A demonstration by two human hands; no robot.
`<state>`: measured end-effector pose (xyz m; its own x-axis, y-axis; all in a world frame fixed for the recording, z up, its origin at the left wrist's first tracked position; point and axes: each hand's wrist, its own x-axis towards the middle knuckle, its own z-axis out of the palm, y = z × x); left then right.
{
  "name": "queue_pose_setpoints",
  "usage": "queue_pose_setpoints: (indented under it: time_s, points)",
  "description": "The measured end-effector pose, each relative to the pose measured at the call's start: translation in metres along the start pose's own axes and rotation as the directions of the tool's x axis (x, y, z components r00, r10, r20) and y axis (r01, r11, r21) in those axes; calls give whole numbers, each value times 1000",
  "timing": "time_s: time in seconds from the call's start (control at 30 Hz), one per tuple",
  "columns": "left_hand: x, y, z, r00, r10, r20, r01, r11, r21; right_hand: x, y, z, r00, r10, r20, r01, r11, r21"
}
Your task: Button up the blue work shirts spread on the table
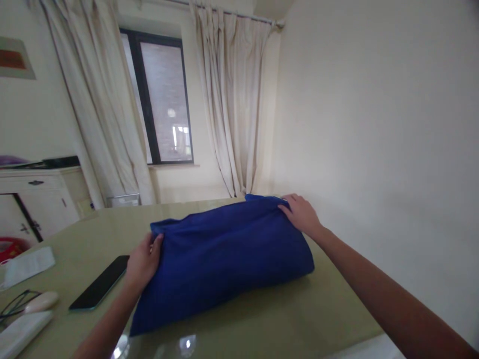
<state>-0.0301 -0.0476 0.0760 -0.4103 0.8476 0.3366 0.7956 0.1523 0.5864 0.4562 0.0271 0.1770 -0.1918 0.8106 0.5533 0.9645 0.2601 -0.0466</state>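
Observation:
A dark blue folded cloth [228, 254] lies across the table, its lower edge toward me and its top edge showing brighter blue at both corners. My left hand [144, 259] grips its upper left corner, thumb on the front and fingers mostly hidden behind. At the upper right corner my right hand [301, 214] pinches the cloth, thumb in front and fingers over the top edge.
On the greenish table [93, 229], a black phone [100, 283] lies beside my left forearm. Farther left are a white sheet [30, 267], glasses [17, 304], a pale mouse [42, 302] and a white object [24, 331]. A wall [374, 124] borders the right.

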Motion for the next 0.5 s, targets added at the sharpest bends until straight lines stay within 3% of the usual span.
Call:
queue_pose_setpoints:
  time_s: [0.07, 0.13, 0.2, 0.27, 0.3, 0.37, 0.43, 0.5]
  points:
    - [22, 9, 0, 992, -120, -47, 118, 992, -37, 11, -7, 21, 984, 178, 20, -178, 984, -5]
    - [22, -3, 3, 976, -217, 2, 217, 976, -27, -10, -3, 47, 963, 262, 69, -262, 965, -3]
    - [4, -30, 7, 957, -264, 123, 267, 964, -11, -49, 8, 76, 941, 300, 156, -308, 951, 24]
    - [-22, -55, 10, 948, -214, 236, 241, 966, -92, -91, 22, 100, 898, 302, 320, -375, 906, 198]
    - [-36, -63, 10, 949, -177, 261, 225, 960, -167, -110, 29, 109, 901, 280, 332, -381, 876, 295]
    - [-61, -71, 7, 932, -130, 337, 251, 904, -345, -139, 42, 113, 904, 236, 355, -387, 806, 448]
    - [-83, -72, -1, 885, -85, 458, 342, 786, -514, -157, 53, 101, 880, 143, 453, -406, 722, 560]
    - [-100, -73, -11, 809, -58, 585, 469, 663, -583, -168, 60, 78, 775, -12, 632, -486, 629, 607]
